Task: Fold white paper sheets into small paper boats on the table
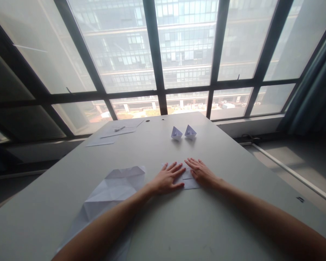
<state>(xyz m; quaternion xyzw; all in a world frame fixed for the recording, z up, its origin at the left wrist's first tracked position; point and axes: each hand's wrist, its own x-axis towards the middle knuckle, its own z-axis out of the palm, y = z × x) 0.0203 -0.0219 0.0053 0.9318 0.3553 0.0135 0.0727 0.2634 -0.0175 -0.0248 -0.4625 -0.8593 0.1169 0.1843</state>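
A folded sheet of white paper (191, 183) lies on the table under both of my hands, partly hidden by them. My left hand (168, 178) rests flat on its left side with fingers spread. On the right part of the paper lies my right hand (202, 172), its fingers stretched out toward the upper left. A crease or flap edge shows between the hands. Beyond them stand two small folded paper boats (176, 133), side by side. Left of my left hand is a larger creased sheet (108, 194), partly covered by my left forearm.
The white table (152, 152) reaches toward tall framed windows (184, 43). Flat paper sheets (105, 140) lie at its far left, with a small light-coloured object (120, 128) on top that I cannot make out. A dark curtain (312, 87) hangs at the right.
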